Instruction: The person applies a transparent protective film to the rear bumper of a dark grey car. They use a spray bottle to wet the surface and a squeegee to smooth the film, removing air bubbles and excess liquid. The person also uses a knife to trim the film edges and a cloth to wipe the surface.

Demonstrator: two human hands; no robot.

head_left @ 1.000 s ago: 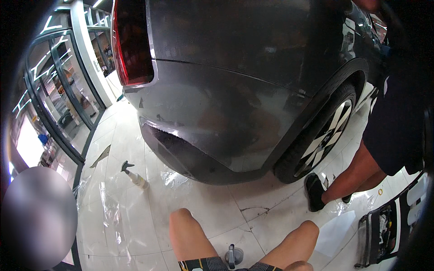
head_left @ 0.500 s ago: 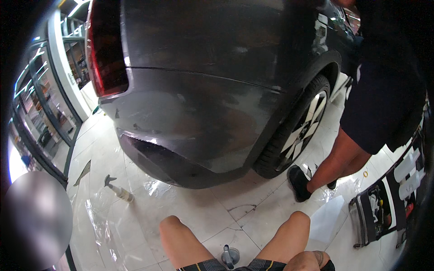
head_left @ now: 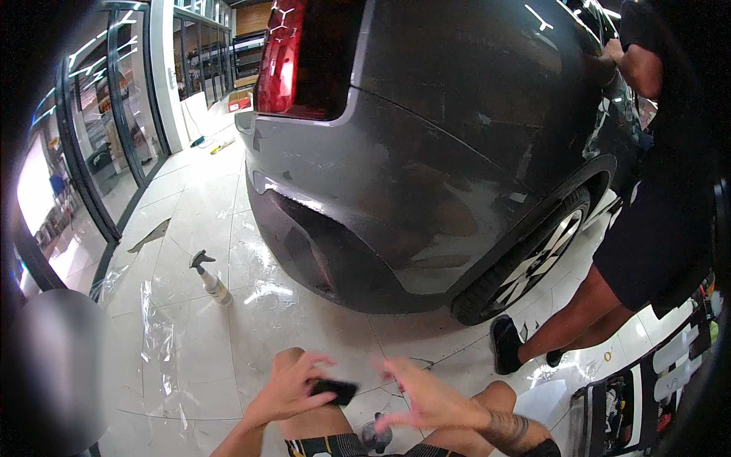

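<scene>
My left hand (head_left: 288, 390) is raised over my left knee, its fingers closed on a small black flat rectangular piece (head_left: 336, 392) whose exact kind I cannot make out. Opposite it, my right hand (head_left: 430, 397) hangs above the floor with fingers apart, smeared by motion and holding nothing visible. Both hands are apart from the dark grey car (head_left: 426, 228), whose rear corner stands in front of me with a film-like, streaky surface. Between my thighs on the floor is a grey round object with an upright handle (head_left: 378, 433), partly hidden.
A spray bottle (head_left: 210, 279) stands on the tiles to the left, near crumpled clear film (head_left: 158, 335). At right a person in dark clothes (head_left: 647, 228) stands beside the rear wheel (head_left: 533, 259). An open tool case (head_left: 620, 407) lies lower right. Glass doors (head_left: 99, 122) line the left.
My left hand has come into view with the black piece. My right hand has moved from beside my right thigh to the middle. The view has swung left.
</scene>
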